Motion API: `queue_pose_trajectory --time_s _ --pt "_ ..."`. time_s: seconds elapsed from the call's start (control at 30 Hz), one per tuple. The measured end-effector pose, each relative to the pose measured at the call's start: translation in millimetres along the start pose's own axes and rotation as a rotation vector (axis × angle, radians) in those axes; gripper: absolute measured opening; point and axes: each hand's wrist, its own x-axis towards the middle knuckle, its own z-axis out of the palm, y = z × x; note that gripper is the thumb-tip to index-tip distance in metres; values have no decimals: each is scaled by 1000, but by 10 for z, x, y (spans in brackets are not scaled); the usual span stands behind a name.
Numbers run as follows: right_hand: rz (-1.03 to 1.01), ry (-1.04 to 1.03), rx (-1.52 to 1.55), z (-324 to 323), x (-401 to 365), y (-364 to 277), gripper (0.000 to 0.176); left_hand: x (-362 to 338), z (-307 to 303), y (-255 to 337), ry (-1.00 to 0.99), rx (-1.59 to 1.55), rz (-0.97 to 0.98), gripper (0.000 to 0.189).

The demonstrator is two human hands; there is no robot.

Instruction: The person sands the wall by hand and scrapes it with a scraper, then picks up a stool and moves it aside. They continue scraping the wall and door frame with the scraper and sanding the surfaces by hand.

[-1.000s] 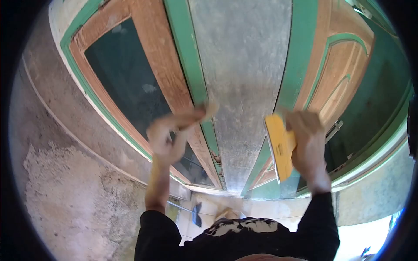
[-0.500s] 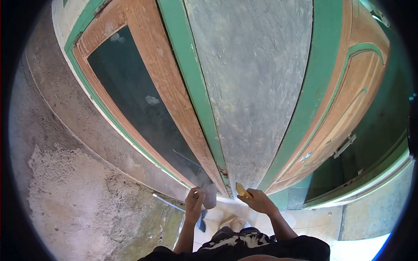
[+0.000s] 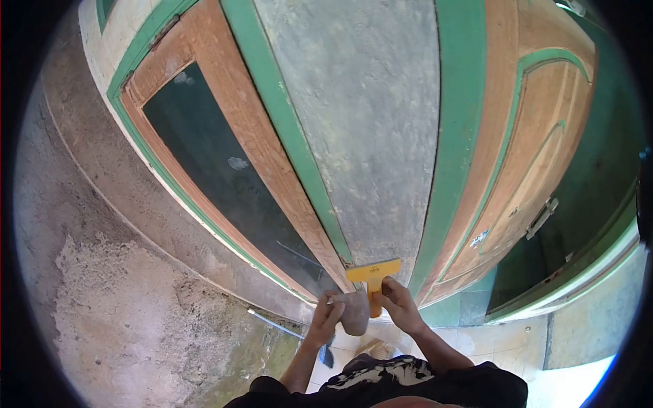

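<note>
The person holds both hands low in front of the body, close together near the foot of a grey wall panel point(image 3: 354, 136). The right hand point(image 3: 403, 311) is closed around the handle of a yellow scraper point(image 3: 373, 270), gripping below the wide head, which leaves the whole broad edge free and turned up toward the panel. The left hand point(image 3: 325, 322) pinches a greyish-brown flat piece point(image 3: 356, 313) by its near side, thumb against fingers, so that most of its surface hangs clear of the hand; what it is made of cannot be told. This piece sits just beside the scraper's handle, and whether the two touch is unclear. Holding both at waist height, with elbows bent, probably keeps them in easy view and within reach of each other. Green strips point(image 3: 299, 129) border the panel, perhaps to trim its joins with the wooden frame point(image 3: 238, 115) around a dark pane point(image 3: 211, 156) on the left and the wooden door point(image 3: 524, 170) on the right. A pale-tipped pole point(image 3: 275, 324) slants low beside the rough wall point(image 3: 129, 306), seemingly parked out of the way.
</note>
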Motion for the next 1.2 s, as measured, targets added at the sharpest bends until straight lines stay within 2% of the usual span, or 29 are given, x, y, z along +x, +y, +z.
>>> queue_pose_trajectory --time_s 0.1,0.27,0.33,0.47,0.57,0.63,0.77,0.83,0.87,0.93,0.97,1.03,1.1,1.17,1.2 --pt "-70 63 9 27 -61 -160 30 18 140 -35 -98 119 54 33" --pt "-98 45 -88 -104 -159 -141 24 66 310 -3 -33 198 109 39" --pt "-25 38 -40 -124 -200 -214 17 99 305 -98 72 141 165 40" --pt "50 -7 -146 -230 -339 -188 18 106 365 -98 101 130 220 39" --pt "98 -73 -170 -227 -383 -79 26 143 383 -189 90 95 260 40" --pt "9 -70 -35 -14 -340 -203 36 183 398 -223 165 165 321 35" --pt "57 -64 -145 314 -114 -216 47 304 605 87 322 254 377 31" --pt "-151 0 -191 426 117 -355 48 406 595 333 273 215 452 31" --pt "-160 -4 -191 423 218 -457 48 441 598 501 274 218 462 31" --pt "-310 -80 -303 440 331 -655 48 430 635 805 153 130 378 35" --pt "-309 -78 -297 466 346 -759 48 444 655 902 153 135 374 35" --pt "-302 -62 -276 530 352 -959 47 485 690 1053 39 -159 345 39" --pt "-332 -41 -218 562 396 -1014 44 520 679 1137 10 -107 367 41" --pt "-378 -51 -111 547 461 -1040 40 559 676 1175 9 143 497 40" --pt "-383 -55 -112 531 476 -1052 40 574 690 1188 10 143 504 40"
